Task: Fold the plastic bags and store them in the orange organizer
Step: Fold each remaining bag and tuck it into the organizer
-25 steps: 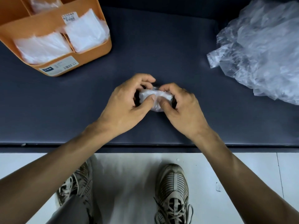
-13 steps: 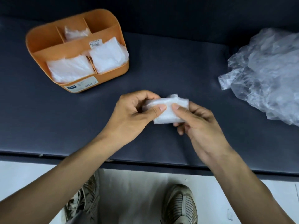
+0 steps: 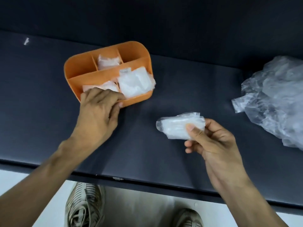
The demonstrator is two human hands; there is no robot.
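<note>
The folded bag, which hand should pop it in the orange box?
Probably the right hand: it already pinches the folded bag. The left hand grips the orange organizer at its front edge, steadying it.

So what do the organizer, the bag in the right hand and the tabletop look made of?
Organizer: likely rigid moulded plastic, matte orange, with thin walls and rounded corners. Bag: thin translucent plastic film, whitish where layered, with crinkled glossy edges. Tabletop: dark matte surface, maybe a mat or leatherette; hard to tell.
</note>
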